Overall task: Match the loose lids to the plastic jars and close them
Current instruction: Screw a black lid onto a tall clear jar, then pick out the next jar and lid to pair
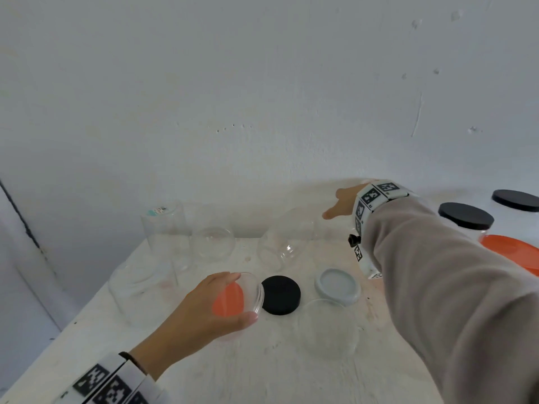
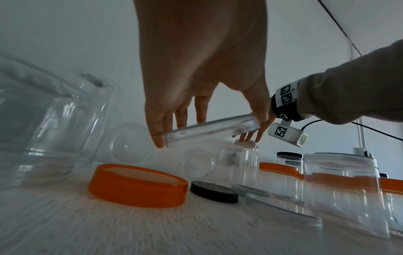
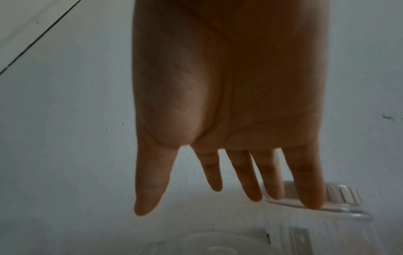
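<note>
Left hand (image 2: 196, 82) grip clamped on a clear lid (image 2: 212, 131), held above the orange lid (image 2: 137, 186) on the tabletop (image 1: 233, 371). Right hand (image 3: 229, 112) fingers spread apart, over a capped jar (image 3: 316, 198).

The head camera looks down and forward over the worktop (image 1: 291, 360) toward the wall. The left wrist camera sits low, near the worktop, facing right across the black lid (image 2: 214, 192) both views share. The right wrist camera looks along the right hand (image 3: 229, 103), close to the wall.
</note>
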{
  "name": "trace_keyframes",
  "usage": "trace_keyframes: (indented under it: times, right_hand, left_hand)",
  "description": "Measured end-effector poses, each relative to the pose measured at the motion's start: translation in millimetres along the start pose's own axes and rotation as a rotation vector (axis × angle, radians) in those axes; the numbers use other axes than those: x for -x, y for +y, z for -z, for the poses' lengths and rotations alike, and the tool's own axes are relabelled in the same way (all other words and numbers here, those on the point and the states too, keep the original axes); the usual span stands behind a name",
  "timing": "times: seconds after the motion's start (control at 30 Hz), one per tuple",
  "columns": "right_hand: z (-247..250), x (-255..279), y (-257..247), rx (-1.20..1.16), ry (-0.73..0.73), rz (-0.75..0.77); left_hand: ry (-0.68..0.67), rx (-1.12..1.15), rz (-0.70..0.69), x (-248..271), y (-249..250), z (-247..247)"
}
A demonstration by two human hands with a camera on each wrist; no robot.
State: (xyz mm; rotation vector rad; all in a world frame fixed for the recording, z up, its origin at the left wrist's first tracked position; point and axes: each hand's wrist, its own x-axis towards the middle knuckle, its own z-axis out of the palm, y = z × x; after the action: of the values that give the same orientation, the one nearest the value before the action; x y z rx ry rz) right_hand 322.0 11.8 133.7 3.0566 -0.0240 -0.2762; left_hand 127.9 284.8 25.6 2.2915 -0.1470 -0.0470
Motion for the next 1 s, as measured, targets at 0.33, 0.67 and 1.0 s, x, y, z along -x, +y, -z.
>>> trace_keyframes:
  times: [0.33, 0.67, 1.0]
  right_hand:
    - [-21, -22, -17, -0.109, -0.05, -0.019]
    - [-58, -21, -21, -0.239, 0.118, -0.151]
    - [-37, 42, -25, -0.178, 0.18, -0.168]
  left_hand:
    - [-0.009, 0.024, -0.01, -2, -12, 14]
    - [-0.023, 0.034, -0.007, -5, -15, 14]
    - [-0.027, 0.059, -0.045, -8, -6, 12]
